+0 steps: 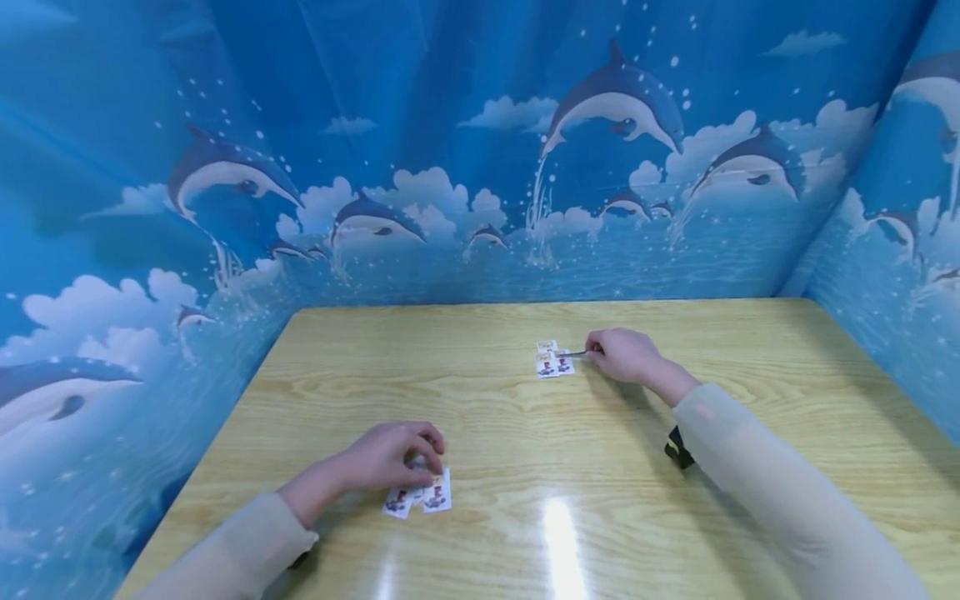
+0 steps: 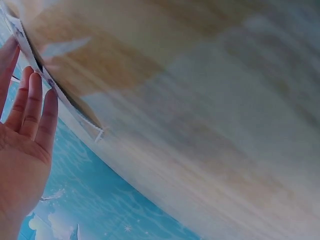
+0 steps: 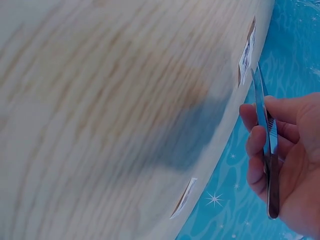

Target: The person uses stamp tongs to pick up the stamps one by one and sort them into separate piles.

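Observation:
My right hand (image 1: 624,355) grips a pair of metal tweezers (image 3: 272,150) between thumb and fingers. Their tips reach a small group of printed picture cards (image 1: 546,367) toward the back of the table; whether they pinch a card cannot be told. Nearer and to the left, my left hand (image 1: 392,457) lies over a second group of small white cards (image 1: 437,497), its fingertips touching them and partly hiding them. In the left wrist view, the fingers (image 2: 47,117) extend fairly straight against the card edges (image 2: 75,107).
Both groups lie on a wood-grain table (image 1: 487,417), with a glossy light reflection near its front. A blue dolphin-print curtain (image 1: 450,150) hangs behind and along the sides. A dark object (image 1: 678,448) shows beneath the right sleeve.

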The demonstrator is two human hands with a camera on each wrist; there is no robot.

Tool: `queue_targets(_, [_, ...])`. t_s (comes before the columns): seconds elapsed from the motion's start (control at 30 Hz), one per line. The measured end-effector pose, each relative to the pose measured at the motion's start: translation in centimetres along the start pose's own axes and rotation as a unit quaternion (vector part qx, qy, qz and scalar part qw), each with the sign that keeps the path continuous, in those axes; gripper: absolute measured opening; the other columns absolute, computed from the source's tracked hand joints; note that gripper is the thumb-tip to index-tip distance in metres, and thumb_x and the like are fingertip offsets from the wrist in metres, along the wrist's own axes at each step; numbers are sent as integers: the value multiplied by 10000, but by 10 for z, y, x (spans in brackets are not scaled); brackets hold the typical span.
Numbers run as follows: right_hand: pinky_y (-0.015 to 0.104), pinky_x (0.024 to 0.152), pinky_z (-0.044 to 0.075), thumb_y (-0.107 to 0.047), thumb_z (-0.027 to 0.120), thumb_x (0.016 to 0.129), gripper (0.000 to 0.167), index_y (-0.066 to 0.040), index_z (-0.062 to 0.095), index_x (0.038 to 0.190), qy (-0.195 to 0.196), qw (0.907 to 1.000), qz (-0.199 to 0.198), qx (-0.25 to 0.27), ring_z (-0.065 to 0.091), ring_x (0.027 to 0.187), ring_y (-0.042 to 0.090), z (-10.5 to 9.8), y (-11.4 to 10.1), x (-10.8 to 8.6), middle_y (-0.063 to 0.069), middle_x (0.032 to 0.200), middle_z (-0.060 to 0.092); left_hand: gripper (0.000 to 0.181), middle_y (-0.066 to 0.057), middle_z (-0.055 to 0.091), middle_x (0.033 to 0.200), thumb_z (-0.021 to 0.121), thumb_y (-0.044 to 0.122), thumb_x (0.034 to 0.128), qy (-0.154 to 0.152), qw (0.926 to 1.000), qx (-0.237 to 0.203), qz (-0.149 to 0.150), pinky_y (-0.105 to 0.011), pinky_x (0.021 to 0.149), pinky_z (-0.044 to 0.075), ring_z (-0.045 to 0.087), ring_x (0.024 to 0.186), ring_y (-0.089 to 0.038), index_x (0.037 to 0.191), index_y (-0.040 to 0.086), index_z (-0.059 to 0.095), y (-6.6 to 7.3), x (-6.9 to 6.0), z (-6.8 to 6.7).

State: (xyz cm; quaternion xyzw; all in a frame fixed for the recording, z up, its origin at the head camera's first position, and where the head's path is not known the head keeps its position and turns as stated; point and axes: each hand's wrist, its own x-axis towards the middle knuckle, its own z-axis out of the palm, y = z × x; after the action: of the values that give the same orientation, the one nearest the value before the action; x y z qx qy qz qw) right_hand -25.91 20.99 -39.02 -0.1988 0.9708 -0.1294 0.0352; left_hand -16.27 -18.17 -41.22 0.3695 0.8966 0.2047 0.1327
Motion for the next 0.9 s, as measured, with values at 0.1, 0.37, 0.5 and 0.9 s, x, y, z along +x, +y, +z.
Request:
queue_targets(0.1, [412, 682, 498, -150, 580, 968, 143, -42, 664, 1009, 77, 10000, -4, 55, 581, 719, 180, -2, 1, -3, 35, 850, 648, 112, 161, 581, 1117, 776, 264, 821, 1, 10000, 3, 42, -404, 931, 449, 554, 1052, -99, 929, 286, 753, 0, 1, -1])
queue_targets(0.37, [356, 614, 460, -167, 578, 978, 150, -54, 662, 1030, 67, 9988, -78, 473, 530, 633, 128, -4, -9, -19, -20, 776, 625, 122, 151, 585, 1124, 777, 268, 814, -33, 10000, -23, 45, -421, 947, 441, 555, 1063, -112, 932, 286, 752, 1, 1, -1])
queue_targets(0.5, [332, 608, 458, -159, 577, 979, 146, -53, 661, 1032, 18, 9962, -311, 809, 527, 618, 97, -1, -22, -28, -41, 772, 632, 114, 155, 583, 1124, 773, 266, 823, -46, 10000, -40, 31, -425, 947, 440, 554, 1068, -115, 930, 294, 750, 1, 0, -1])
queue_targets(0.9, [297, 665, 477, -171, 614, 960, 78, -126, 667, 995, -276, 9859, -1124, 1208, 561, 720, 42, 21, -69, -34, -108, 824, 625, 109, 157, 583, 1124, 777, 271, 817, 59, 9999, 82, 72, -426, 938, 444, 556, 1066, -116, 917, 299, 746, 1, -1, -1])
